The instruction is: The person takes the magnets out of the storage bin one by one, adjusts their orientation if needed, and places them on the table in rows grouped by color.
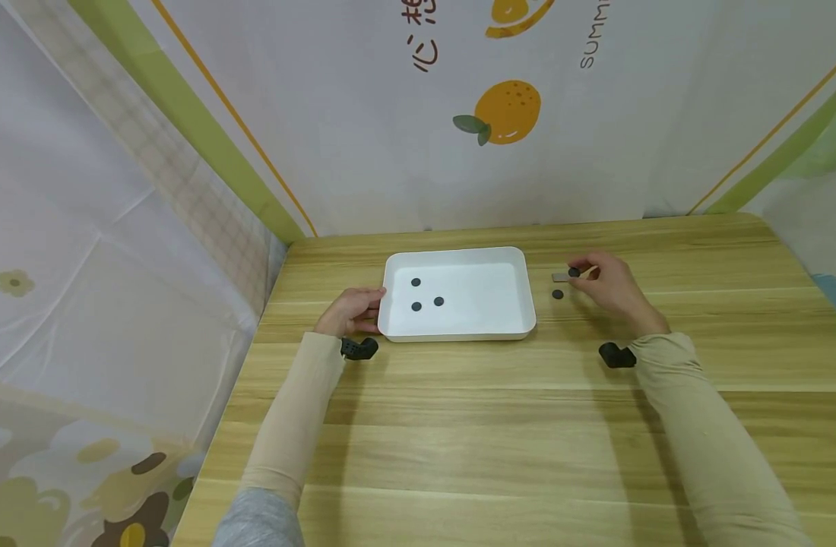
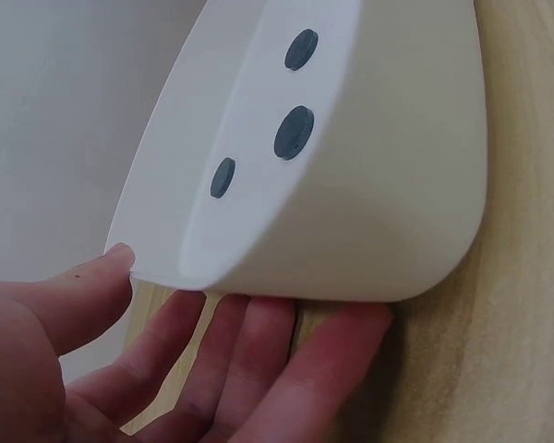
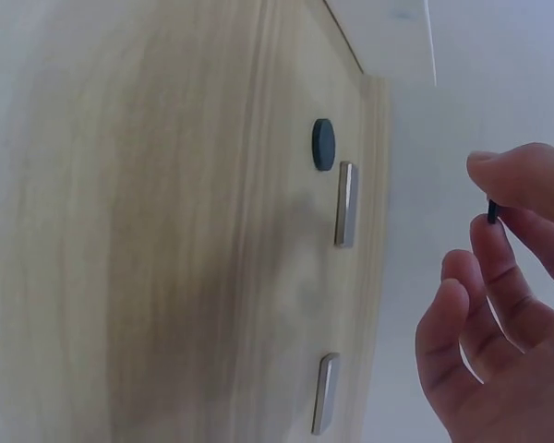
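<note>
At its left end, a white tray (image 1: 459, 334) is held by my left hand (image 1: 353, 310). The left wrist view shows the thumb (image 2: 106, 268) at the rim and the other fingers against the outer end wall. Three flat black discs, one of them this disc (image 2: 295, 133), lie on the tray's floor. To the right of the tray, my right hand (image 1: 609, 285) pinches another black disc (image 1: 574, 272) between thumb and fingertips, raised over the table. Below it on the wood lie a loose black disc (image 3: 323, 145) and a small silver bar (image 3: 347, 205).
A second silver bar (image 3: 325, 394) lies farther along the table, hidden by the right hand in the head view. The wooden table (image 1: 459, 441) ends at a white curtain (image 1: 363, 152) printed with oranges. Another hanging cloth (image 1: 117, 304) borders the left side.
</note>
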Demonstrator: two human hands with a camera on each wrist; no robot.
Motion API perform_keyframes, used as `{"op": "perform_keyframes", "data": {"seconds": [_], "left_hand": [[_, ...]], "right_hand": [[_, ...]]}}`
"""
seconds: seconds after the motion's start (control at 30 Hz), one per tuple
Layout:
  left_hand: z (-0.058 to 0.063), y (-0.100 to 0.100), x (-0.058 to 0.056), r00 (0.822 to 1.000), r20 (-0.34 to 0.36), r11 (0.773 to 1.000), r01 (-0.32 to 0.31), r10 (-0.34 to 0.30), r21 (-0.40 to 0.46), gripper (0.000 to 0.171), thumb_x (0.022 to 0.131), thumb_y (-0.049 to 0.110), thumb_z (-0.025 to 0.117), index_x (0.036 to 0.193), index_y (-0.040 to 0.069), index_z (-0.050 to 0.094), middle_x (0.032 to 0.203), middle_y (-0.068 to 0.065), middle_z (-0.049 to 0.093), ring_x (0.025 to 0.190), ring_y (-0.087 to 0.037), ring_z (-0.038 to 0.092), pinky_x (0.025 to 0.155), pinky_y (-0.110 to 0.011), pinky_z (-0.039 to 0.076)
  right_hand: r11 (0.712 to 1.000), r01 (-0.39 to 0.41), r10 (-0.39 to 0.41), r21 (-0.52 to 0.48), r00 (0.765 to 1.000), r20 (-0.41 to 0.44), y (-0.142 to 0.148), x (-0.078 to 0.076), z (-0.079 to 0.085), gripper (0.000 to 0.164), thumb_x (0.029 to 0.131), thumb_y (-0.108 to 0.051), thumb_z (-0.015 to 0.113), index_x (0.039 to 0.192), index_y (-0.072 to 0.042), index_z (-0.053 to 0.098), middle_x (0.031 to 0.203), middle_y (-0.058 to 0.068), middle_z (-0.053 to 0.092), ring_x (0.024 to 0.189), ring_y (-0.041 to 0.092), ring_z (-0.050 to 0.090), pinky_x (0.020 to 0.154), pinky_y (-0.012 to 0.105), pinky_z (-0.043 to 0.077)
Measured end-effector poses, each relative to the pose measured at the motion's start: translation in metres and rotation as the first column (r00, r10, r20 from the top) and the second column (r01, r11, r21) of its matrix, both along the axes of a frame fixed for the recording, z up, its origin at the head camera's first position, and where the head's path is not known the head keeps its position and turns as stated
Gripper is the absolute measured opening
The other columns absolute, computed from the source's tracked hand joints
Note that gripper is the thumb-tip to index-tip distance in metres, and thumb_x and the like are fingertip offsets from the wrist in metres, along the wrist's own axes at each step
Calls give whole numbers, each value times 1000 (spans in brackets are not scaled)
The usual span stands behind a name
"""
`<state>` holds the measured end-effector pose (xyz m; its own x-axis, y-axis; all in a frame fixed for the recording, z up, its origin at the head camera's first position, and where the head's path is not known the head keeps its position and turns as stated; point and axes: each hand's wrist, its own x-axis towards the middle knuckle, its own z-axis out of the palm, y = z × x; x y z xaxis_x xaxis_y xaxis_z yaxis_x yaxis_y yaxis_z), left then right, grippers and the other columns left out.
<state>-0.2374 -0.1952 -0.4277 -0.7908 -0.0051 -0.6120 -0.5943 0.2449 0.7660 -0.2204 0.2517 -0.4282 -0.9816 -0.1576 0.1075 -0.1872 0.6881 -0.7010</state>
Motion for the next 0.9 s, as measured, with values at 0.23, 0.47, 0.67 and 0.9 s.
{"op": "perform_keyframes", "data": {"seconds": [0.23, 0.47, 0.67, 0.9], "left_hand": [[-1, 0, -1, 1000, 3, 1000, -1, 1, -3, 44, 100, 30, 52, 136, 4, 50, 112, -9, 62, 84, -13, 64, 64, -29, 58], [-1, 0, -1, 1000, 3, 1000, -12, 12, -10, 44, 100, 30, 54, 135, 4, 51, 109, -8, 62, 83, -13, 64, 63, -29, 58], [-2, 0, -2, 1000, 3, 1000, -15, 15, -3, 43, 99, 30, 55, 133, 4, 52, 109, -8, 62, 83, -14, 64, 64, -30, 59], [-3, 0, -2, 1000, 1, 1000, -14, 14, 4, 44, 100, 30, 54, 135, 3, 51, 107, -8, 63, 81, -14, 64, 63, -30, 58]], "right_hand": [[1000, -1, 1, 12, 999, 39, 3, 2, -2, 30, 93, -12, 62, 118, 5, 61, 112, 25, 60, 90, 31, 53, 72, 31, 42], [999, -5, 1, 35, 995, 100, 7, 2, -8, 33, 95, -17, 61, 120, 3, 60, 115, 25, 59, 97, 34, 54, 77, 35, 43], [998, -8, 0, 57, 992, 128, 10, 1, -14, 32, 93, -15, 61, 120, 3, 60, 115, 25, 59, 98, 36, 56, 75, 34, 45], [996, -28, 19, 79, 994, 111, 12, 1, -21, 30, 92, -13, 63, 117, 4, 63, 110, 25, 62, 95, 36, 59, 74, 31, 45]]}}
